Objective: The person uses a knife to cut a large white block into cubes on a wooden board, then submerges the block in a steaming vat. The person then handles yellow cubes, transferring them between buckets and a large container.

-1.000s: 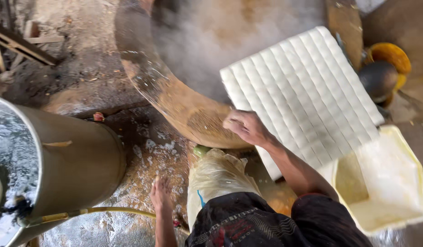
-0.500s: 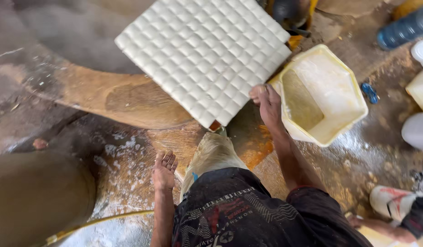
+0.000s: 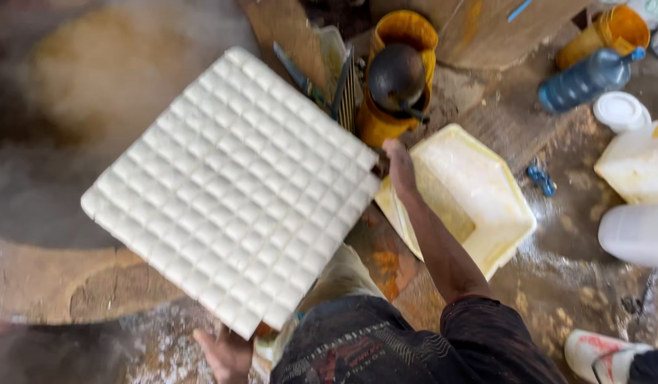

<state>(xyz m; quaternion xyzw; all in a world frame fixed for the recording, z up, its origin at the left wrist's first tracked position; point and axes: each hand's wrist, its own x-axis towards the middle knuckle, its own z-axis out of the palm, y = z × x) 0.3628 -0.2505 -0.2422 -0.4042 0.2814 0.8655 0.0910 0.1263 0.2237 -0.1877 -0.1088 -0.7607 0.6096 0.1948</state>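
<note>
Both hands' grip [image 3: 229, 352] now farther apart on white slab [image 3: 233, 188]

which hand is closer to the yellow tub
Right. The right hand sits at the yellow tub's left rim, also at the white grid slab's right corner. The left hand is under the slab's bottom corner.
</note>
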